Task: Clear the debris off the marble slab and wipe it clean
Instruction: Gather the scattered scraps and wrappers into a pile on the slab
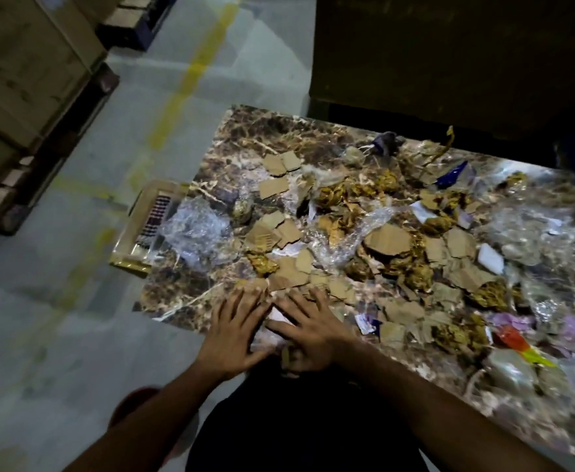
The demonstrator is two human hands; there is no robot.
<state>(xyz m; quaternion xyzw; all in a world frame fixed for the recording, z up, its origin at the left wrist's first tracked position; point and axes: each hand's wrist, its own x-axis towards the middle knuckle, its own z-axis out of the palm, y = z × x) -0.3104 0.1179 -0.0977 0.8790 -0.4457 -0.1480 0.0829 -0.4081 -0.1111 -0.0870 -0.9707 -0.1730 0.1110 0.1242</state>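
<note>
Nearest the camera, two bare forearms reach forward over the near edge of a dark, veined marble slab (pixel 245 131). The left hand (pixel 233 330) and right hand (pixel 308 330) lie flat side by side, fingers spread apart, palms down on torn cardboard scraps (pixel 289 274). Beyond them, debris covers the slab: crumpled brown paper balls (pixel 419 277), clear plastic wrap (pixel 197 229) at the left edge, coloured wrappers (pixel 517 338) to the right. Further off lies a grey floor (pixel 75 253) with a yellow line (pixel 190 73).

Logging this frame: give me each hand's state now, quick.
Left hand: open, fingers spread, palm down on the marble slab at its near edge, holding nothing.
Right hand: open, flat on the debris beside it, holding nothing.
</note>
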